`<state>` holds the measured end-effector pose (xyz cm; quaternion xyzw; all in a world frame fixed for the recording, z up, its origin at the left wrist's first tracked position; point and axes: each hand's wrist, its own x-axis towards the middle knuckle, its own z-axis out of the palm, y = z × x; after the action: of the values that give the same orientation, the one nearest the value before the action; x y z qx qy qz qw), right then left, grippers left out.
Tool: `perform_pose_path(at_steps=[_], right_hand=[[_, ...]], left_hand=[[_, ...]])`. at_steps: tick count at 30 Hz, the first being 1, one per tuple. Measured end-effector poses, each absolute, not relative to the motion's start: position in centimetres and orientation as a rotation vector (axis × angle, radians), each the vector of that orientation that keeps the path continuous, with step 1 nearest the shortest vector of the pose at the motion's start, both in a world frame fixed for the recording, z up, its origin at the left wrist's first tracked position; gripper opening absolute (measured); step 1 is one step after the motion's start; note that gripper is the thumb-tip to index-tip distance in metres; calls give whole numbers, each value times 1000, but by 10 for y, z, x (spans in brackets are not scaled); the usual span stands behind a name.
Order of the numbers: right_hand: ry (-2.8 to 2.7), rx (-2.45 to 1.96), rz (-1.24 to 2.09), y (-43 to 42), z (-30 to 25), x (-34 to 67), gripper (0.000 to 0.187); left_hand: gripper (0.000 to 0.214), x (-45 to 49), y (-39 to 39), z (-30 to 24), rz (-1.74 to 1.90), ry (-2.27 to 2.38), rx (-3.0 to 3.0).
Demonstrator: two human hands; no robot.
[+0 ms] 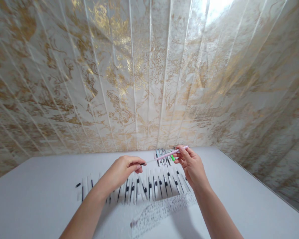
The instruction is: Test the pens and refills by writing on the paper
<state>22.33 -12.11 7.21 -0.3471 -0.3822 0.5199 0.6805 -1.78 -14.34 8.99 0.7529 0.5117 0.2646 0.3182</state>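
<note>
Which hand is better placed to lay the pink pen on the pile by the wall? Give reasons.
Right, probably. The right hand grips the pink pen by its barrel, beside the small pile of pens near the wall; the left hand only pinches its thin tip.

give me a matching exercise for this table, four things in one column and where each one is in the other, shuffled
Things
1. pink pen
2. row of black-tipped pens
3. sheet of paper with writing
4. small pile of pens

Places
a. flat on the white table, nearest the person
b. in the air, held between the left hand and the right hand
c. at the far side of the table, near the wall
d. laid side by side across the middle of the table

Pairs: 1-b, 2-d, 3-a, 4-c
</note>
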Motion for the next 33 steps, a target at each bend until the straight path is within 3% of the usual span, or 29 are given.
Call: perform_pose_path(at_steps=[14,20,25,29,33], right_hand=[[-1118,-779,1237,-125,72,220,26],[-1558,-978,1351,-127,64,219,17],[-1692,-1040,1346,-114,54,239,9],[-1592,-1033,1340,-103,50,267,20],[-1399,-972,1330,-100,49,288,31]], left_hand=[[29,-14,-151,96,616,1137,1881],[40,4,-156,104,741,1660,2083],[30,14,-149,110,1117,1687,2398],[33,17,-115,103,1446,1799,2193],[19,32,-64,59,1057,1723,2246]])
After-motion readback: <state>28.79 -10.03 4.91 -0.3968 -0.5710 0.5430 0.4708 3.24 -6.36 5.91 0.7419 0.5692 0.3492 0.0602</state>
